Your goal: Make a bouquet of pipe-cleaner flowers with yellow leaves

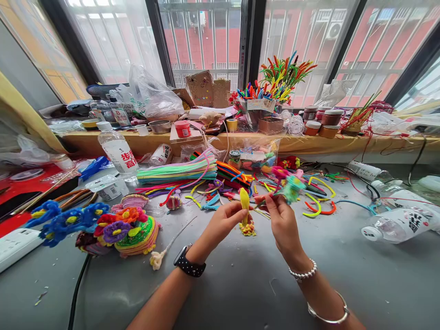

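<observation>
In the head view, your left hand (220, 229) has its thumb and fingertips drawn together on a yellow chenille piece (244, 200), which stands upright over the grey table (237, 293), directly above a small curly yellow-and-red base (248, 228). Your right hand (283, 224), just beside it, pinches a chenille flower spray (292, 187) by its stem; the blurred green and magenta heads lean out past your fingers, away from you.

You wear a dotted watch strap (189, 263) on the left wrist and a beaded bracelet (304, 273) on the right.

Near your left forearm lies a white flower (156, 260) on a thin stem. Farther left sit blue chenille flowers (70, 220) and a striped pot (139, 236) with red, orange and purple blooms. Beyond your hands, a bundle of pastel pipe cleaners (177, 170) lies among loose pieces. Well to your right, a clear plastic bottle (400, 224) rests on its side. Against the window, a container holds many colourful chenille stems (266, 90).
</observation>
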A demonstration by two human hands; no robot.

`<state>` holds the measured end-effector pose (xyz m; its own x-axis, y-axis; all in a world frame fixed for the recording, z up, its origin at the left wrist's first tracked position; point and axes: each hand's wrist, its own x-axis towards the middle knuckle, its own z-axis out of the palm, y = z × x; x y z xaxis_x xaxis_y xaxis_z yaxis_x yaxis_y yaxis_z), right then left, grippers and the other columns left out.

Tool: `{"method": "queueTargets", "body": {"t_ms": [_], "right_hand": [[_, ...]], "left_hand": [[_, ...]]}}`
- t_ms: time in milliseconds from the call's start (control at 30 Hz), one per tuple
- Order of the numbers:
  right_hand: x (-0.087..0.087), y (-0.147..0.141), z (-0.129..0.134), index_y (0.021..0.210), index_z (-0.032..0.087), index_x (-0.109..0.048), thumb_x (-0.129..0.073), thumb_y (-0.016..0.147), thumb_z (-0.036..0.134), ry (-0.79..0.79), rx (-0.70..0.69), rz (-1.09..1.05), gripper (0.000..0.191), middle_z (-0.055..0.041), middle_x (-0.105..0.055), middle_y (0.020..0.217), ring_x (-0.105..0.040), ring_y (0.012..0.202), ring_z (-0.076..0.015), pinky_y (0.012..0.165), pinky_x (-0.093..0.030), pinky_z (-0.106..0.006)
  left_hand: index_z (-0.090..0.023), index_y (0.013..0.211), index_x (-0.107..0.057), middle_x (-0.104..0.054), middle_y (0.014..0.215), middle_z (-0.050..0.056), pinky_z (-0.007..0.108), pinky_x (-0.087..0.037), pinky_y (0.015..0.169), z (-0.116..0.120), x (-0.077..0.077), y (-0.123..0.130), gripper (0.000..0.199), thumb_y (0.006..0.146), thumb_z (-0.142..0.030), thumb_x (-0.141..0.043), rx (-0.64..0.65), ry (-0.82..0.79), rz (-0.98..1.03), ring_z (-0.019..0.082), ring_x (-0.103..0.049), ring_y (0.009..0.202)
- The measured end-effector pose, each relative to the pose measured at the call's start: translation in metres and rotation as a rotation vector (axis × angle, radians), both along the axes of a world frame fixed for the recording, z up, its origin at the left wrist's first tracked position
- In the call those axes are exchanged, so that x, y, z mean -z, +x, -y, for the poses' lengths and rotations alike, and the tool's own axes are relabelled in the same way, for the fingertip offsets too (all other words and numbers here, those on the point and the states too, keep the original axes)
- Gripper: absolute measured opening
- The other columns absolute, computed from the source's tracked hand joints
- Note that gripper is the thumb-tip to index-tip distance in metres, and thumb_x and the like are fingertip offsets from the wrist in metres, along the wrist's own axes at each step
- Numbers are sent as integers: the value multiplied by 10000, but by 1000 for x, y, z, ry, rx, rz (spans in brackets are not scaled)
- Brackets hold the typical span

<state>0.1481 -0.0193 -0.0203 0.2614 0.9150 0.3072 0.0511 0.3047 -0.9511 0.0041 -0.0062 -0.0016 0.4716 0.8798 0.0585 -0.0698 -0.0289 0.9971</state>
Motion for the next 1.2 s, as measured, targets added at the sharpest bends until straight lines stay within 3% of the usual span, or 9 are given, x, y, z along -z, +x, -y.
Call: {"method": "queueTargets", "body": {"t_ms": [133,267,367,467,567,733,900,1000,1200], "right_hand": [[3,0,-2,739,206,-483,-404,845,369,34,-48,-61,210,6,-493,732,-481,733,-126,755,-395,-292],[2,-4,-3,771,216,-452,-431,830,384,12,-154,-206,180,39,-390,660,-404,599,-97,615,-386,-239],[0,-4,-2,748,211,-434,-484,793,404,-21,-171,-236,204,53,-345,636,-343,531,-82,505,-339,-214],[-3,-2,-1,680,206,-366,-571,733,384,-25,-147,-167,276,53,-381,644,-362,547,-82,496,-333,-211],[-7,0,1,660,206,-334,-616,693,363,-16,-190,-75,324,25,-500,714,-436,599,-97,549,-381,-233],[-10,0,2,689,195,-410,-624,681,350,-43,-228,13,264,-8,-562,752,-497,584,-117,559,-427,-269],[-8,1,2,732,186,-479,-616,690,336,-39,-158,107,208,0,-548,716,-486,615,-125,536,-393,-249],[-8,2,2,766,179,-504,-608,698,338,-36,-125,168,202,5,-545,716,-430,560,-102,505,-355,-239],[-10,3,2,794,162,-542,-611,688,343,-39,-108,245,221,30,-492,609,-323,481,-83,455,-298,-232]], "left_hand": [[-129,851,-542,-562,659,8,233,-399,604,4,-4,1,181,757,-283,-519,118,15,10,108,-515,617],[-130,908,-508,-559,681,26,248,-396,597,6,-5,2,212,767,-286,-481,165,-22,23,122,-518,628],[-144,851,-486,-487,608,-16,220,-351,499,5,-4,1,151,765,-254,-429,148,-60,31,80,-439,501],[-164,828,-465,-335,527,-69,196,-265,416,4,-3,-2,123,749,-229,-395,161,-143,30,52,-290,415],[-173,795,-462,-287,535,-73,188,-212,396,4,-4,-4,97,739,-233,-412,212,-194,6,51,-232,430],[-162,753,-491,-364,542,-57,203,-275,431,6,-5,-2,191,779,-340,-428,212,-123,-113,57,-303,454],[-136,695,-550,-536,619,3,220,-396,568,0,-1,0,295,762,-414,-474,74,76,-136,95,-490,584],[-128,773,-589,-603,693,30,230,-426,595,-3,1,-2,275,730,-394,-536,6,57,-117,123,-549,646],[-123,779,-618,-642,699,45,235,-446,588,-3,2,-6,270,712,-379,-566,17,7,-104,138,-586,642]]}}
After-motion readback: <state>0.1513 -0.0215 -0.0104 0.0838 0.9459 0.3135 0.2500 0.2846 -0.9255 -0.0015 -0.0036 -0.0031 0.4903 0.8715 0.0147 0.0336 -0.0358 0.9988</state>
